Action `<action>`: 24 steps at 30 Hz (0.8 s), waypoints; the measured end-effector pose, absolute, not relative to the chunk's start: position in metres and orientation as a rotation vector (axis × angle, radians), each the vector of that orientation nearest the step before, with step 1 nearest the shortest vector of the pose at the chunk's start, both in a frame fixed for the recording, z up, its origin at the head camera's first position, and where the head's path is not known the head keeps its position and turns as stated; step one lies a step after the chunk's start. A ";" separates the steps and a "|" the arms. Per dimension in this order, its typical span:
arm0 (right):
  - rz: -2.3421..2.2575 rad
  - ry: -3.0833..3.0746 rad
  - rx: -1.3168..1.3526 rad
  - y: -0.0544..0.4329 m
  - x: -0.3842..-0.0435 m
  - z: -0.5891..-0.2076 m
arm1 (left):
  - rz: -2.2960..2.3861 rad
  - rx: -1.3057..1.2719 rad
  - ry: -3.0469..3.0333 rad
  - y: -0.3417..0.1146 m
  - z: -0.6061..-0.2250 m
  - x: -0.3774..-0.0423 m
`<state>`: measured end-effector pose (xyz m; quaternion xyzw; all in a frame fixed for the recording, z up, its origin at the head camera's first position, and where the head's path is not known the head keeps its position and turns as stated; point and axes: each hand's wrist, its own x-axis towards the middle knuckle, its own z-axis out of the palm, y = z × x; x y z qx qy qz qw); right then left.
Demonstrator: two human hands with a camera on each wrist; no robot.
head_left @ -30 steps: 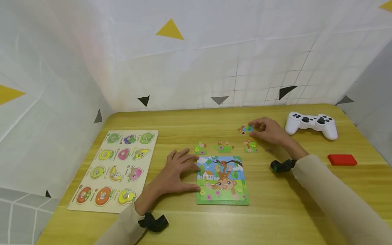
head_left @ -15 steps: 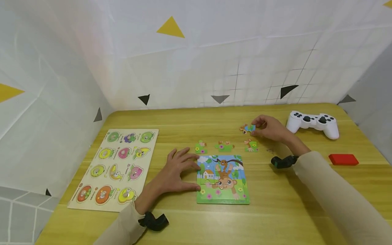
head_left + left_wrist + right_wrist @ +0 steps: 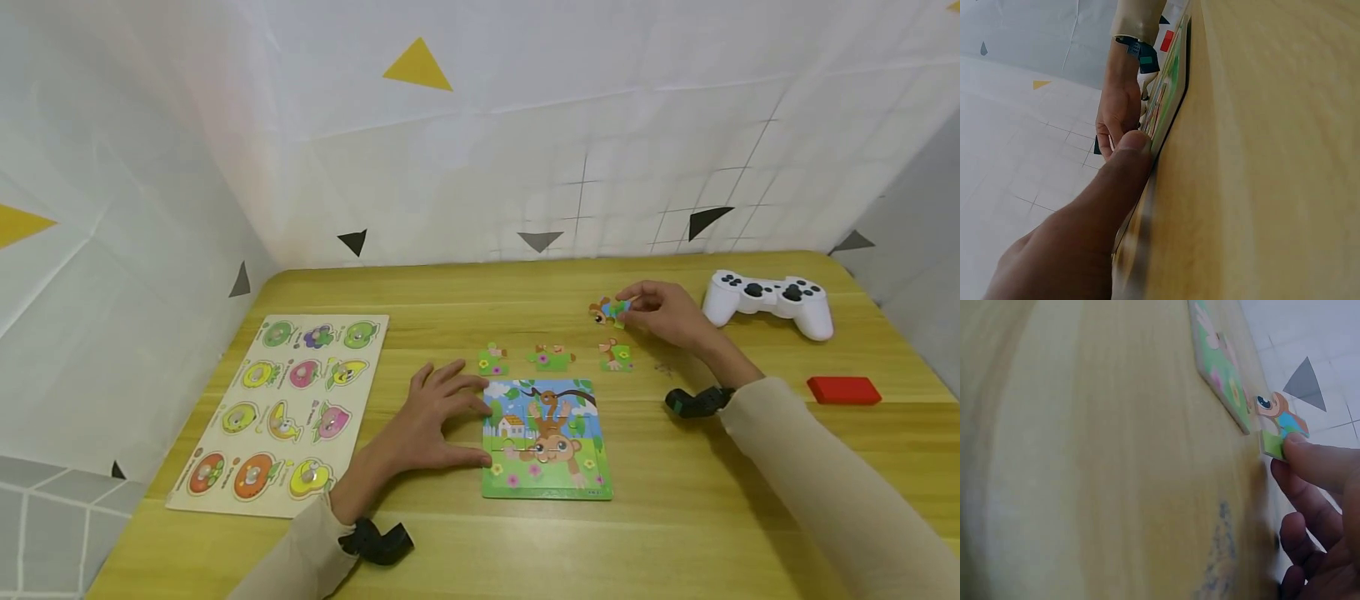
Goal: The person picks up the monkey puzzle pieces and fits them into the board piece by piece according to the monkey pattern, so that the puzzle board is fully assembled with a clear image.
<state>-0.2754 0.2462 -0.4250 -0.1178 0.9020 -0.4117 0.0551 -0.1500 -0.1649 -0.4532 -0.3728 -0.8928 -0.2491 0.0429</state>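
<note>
Head view has the person's right hand (image 3: pixel 667 315) pinching a small puzzle piece (image 3: pixel 602 313) between thumb and finger, out past a row of three loose pieces (image 3: pixel 551 359); the piece bears a big eye in brown, plus some blue and green, and from here I cannot tell whether it touches the table (image 3: pixel 465 542). Their left hand (image 3: pixel 427 429) is relaxed, fingers spread, its thumb tip at the left edge of a square puzzle (image 3: pixel 546 492) picturing a monkey hanging from a branch beside a little house. Tiny print sits at that puzzle's lower right rim, too small to read. Over to the left lies a fruit board (image 3: pixel 292 448) with a short label printed beside each fruit, also too small for me to read surely. Off to the right are a white game controller (image 3: pixel 768 302) and, nearer, a red block (image 3: pixel 843 390)
</note>
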 end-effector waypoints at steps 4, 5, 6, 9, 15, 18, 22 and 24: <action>-1.287 2.768 -0.347 0.248 -0.273 -0.428 | -0.764 -1.146 -2.722 -0.164 -0.452 -0.150; -1.299 2.779 -0.351 0.248 -0.273 -0.429 | -0.766 -1.147 -2.720 -0.164 -0.452 -0.150; -1.311 2.790 -0.354 0.249 -0.273 -0.430 | -0.768 -1.148 -2.720 -0.164 -0.452 -0.150; -1.371 2.803 -0.348 0.248 -0.271 -0.432 | -0.769 -1.147 -2.724 -0.164 -0.452 -0.150; -1.462 2.793 -0.387 0.246 -0.264 -0.430 | -0.770 -1.145 -2.729 -0.164 -0.452 -0.150; -1.507 2.764 -0.421 0.244 -0.258 -0.427 | -0.778 -1.148 -2.723 -0.164 -0.452 -0.150; -1.546 2.719 -0.440 0.237 -0.248 -0.422 | -0.785 -1.149 -2.713 -0.164 -0.452 -0.150; -1.560 2.694 -0.441 0.234 -0.243 -0.419 | -0.778 -1.146 -2.714 -0.164 -0.452 -0.150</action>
